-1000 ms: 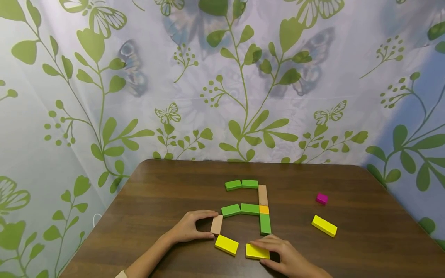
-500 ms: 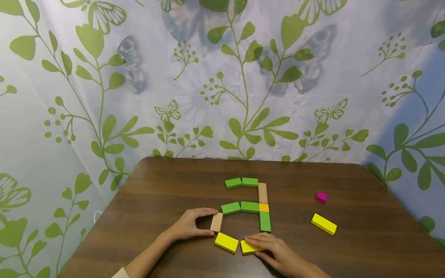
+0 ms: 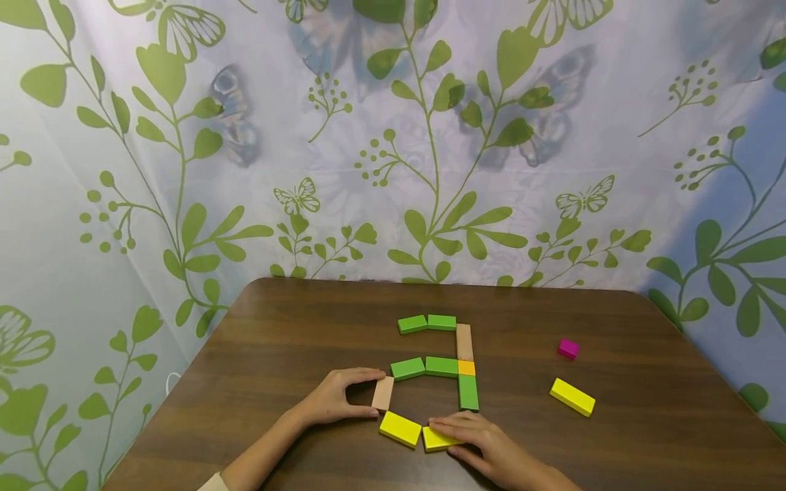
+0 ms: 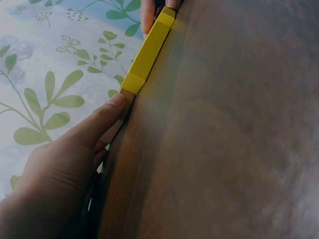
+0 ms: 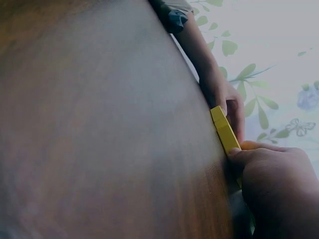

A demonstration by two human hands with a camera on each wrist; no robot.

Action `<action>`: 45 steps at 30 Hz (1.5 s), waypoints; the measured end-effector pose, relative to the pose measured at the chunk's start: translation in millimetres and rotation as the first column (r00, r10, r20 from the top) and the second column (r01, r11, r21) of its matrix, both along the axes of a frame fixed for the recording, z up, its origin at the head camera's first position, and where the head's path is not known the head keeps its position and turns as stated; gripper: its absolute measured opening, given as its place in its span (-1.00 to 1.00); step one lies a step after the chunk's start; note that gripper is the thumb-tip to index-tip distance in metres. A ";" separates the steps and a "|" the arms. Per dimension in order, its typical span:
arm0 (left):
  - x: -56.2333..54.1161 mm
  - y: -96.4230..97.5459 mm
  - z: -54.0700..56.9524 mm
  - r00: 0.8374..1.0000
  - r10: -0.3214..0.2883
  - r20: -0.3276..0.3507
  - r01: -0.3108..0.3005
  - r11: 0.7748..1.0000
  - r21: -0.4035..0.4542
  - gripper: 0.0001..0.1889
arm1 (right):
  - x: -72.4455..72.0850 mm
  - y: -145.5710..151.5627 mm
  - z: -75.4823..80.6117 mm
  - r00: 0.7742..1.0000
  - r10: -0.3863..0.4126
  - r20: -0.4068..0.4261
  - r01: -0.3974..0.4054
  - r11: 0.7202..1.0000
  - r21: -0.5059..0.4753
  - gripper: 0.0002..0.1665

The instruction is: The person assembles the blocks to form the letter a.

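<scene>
My left hand (image 3: 333,397) pinches a plain wooden block (image 3: 383,393) at its two ends, thumb near and fingers far. A yellow block (image 3: 400,429) lies slanted at that block's near end. My right hand (image 3: 486,444) grips a second yellow block (image 3: 433,440), its fingers covering the right part. The two yellow blocks meet or nearly meet at their corners. In the left wrist view the thumb (image 4: 94,122) presses the wooden block beside the yellow one. In the right wrist view the thumb (image 5: 238,156) touches the gripped yellow block.
Green blocks (image 3: 441,366) run in two rows behind the hands. Another wooden block (image 3: 464,342), an orange square (image 3: 467,368) and a green block (image 3: 468,393) form the right side. Apart at right lie a magenta block (image 3: 568,349) and a yellow block (image 3: 572,397) on the brown table (image 3: 295,320).
My right hand has slid its yellow block left, up against or close to the other yellow block. The left hand keeps its hold on the wooden block and stays in place.
</scene>
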State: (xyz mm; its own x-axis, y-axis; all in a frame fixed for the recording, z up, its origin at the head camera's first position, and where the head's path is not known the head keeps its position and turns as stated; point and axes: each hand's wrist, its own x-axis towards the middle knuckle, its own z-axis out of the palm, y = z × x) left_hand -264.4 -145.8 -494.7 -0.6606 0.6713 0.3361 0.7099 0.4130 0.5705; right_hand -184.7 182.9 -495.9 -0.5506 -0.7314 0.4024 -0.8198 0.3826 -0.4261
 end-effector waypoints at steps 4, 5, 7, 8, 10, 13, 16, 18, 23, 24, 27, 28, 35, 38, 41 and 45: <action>0.1 0.1 -0.9 1.000 -0.003 -0.003 0.003 1.000 0.000 -0.35 | 0.0 0.0 -0.3 1.000 0.007 -0.026 -0.007 1.000 0.000 -0.49; 0.1 0.1 -1.0 1.000 -0.003 -0.003 0.003 1.000 0.001 -0.35 | 0.1 -0.1 -0.3 1.000 0.006 -0.028 -0.006 1.000 -0.001 -0.49; 0.0 0.3 -1.0 1.000 -0.003 -0.001 0.003 1.000 0.005 -0.35 | 0.1 -0.2 -0.5 1.000 -0.002 -0.027 0.002 1.000 0.001 -0.49; -0.1 0.3 -1.2 1.000 -0.004 -0.001 0.004 1.000 0.007 -0.35 | 0.2 -0.3 -0.7 1.000 -0.009 -0.020 0.009 1.000 0.003 -0.49; -0.2 0.5 -1.6 1.000 -0.005 0.000 0.005 1.000 0.010 -0.36 | 0.4 -0.7 -1.0 1.000 -0.018 -0.021 0.018 1.000 0.005 -0.49; -0.3 0.8 -2.5 1.000 -0.009 -0.001 0.009 1.000 0.013 -0.36 | 0.6 -1.2 -1.7 0.999 -0.032 -0.015 0.032 0.999 0.003 -0.50; -0.3 1.0 -2.9 1.000 -0.010 -0.002 0.010 1.000 0.015 -0.36 | 0.8 -1.4 -1.8 0.999 -0.036 -0.006 0.036 0.999 0.000 -0.50; 0.0 1.0 -2.7 1.000 -0.008 -0.002 0.008 1.000 0.014 -0.36 | 1.2 -1.4 -1.4 0.999 -0.033 -0.003 0.033 0.999 -0.003 -0.49; 0.7 0.7 -1.0 1.000 -0.006 0.013 0.005 1.000 0.009 -0.36 | 2.2 -1.1 2.0 0.999 -0.036 0.034 0.037 0.998 -0.050 -0.45; 0.8 0.6 -0.6 1.000 -0.006 0.016 0.006 1.000 0.008 -0.35 | 1.8 -0.8 3.5 0.998 -0.041 0.050 0.044 0.997 -0.070 -0.44; 0.6 0.7 0.7 1.000 -0.004 0.021 0.004 1.000 0.010 -0.35 | -2.3 1.7 10.4 0.998 -0.064 0.020 0.066 0.989 -0.133 -0.41; 0.5 0.8 1.0 1.000 -0.004 0.022 0.003 1.000 0.011 -0.35 | -4.7 3.6 13.4 0.996 -0.085 -0.003 0.083 0.985 -0.151 -0.39; 0.4 1.0 1.7 1.000 -0.006 0.017 0.006 1.000 0.007 -0.35 | -32.1 38.0 37.2 0.952 -0.298 -0.075 0.273 0.932 -0.238 -0.33; -0.1 0.7 0.9 1.000 -0.003 0.014 0.003 1.000 0.004 -0.35 | -47.0 58.5 44.7 0.918 -0.386 -0.095 0.347 0.895 -0.279 -0.33; -0.8 0.1 -0.3 1.000 -0.003 0.005 0.003 1.000 -0.001 -0.35 | -62.0 81.9 47.4 0.873 -0.472 -0.124 0.418 0.855 -0.308 -0.32; -1.5 0.2 -0.9 1.000 -0.009 -0.017 0.009 1.000 -0.007 -0.35 | -77.7 116.7 41.0 0.799 -0.589 -0.118 0.530 0.784 -0.325 -0.35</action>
